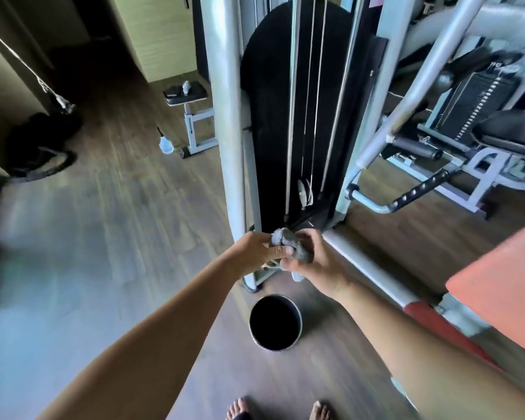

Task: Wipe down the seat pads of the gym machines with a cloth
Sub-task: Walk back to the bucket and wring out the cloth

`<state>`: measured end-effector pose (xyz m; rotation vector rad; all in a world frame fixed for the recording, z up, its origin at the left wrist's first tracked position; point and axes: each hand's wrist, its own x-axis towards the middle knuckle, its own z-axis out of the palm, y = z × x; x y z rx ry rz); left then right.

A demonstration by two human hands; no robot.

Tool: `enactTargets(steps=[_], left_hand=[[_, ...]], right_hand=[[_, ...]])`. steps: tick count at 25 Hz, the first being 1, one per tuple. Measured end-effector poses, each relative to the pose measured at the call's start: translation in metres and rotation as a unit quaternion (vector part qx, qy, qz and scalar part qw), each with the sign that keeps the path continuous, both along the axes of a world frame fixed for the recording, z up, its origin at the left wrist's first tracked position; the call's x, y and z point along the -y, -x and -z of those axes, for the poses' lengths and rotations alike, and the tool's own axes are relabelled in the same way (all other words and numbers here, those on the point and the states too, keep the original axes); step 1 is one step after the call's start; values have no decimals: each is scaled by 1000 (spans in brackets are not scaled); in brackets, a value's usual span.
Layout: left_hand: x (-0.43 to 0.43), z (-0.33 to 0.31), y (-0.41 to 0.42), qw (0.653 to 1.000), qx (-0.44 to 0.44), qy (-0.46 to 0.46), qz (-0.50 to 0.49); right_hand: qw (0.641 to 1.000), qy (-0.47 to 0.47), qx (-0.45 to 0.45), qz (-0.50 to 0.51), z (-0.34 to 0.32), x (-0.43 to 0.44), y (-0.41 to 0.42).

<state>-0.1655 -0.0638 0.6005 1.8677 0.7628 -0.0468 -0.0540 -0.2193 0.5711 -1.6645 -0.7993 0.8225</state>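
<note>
A person stands over a bucket. The left hand and right hand clench a balled grey cloth, fingers curled tight, apparently wringing it. Next, probably carry it to the small seat pad, far left.

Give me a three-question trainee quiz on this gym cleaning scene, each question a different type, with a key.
1. True or false: both hands grip the cloth.
2. Multiple choice: the bucket stands
A. on the small bench
B. on the floor, below the hands
C. on a machine seat
3. Fill in: the spray bottle stands on the ____ beside the small bench.

Key
1. True. The left hand and right hand both close on the bunched cloth.
2. B
3. floor
</note>
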Motion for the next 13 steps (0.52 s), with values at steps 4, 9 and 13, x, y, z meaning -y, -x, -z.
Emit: enactTargets(steps=[4,9,13], left_hand=[[-31,-2,-13,997,-26,7,68],[-58,2,-21,984,-76,-100,124],[-69,15,-25,997,-56,-4,46]], right_hand=[[991,34,116,64,2,-13,-10],[993,48,77,77,-6,-27,-28],[994,51,16,93,1,-36,-36]])
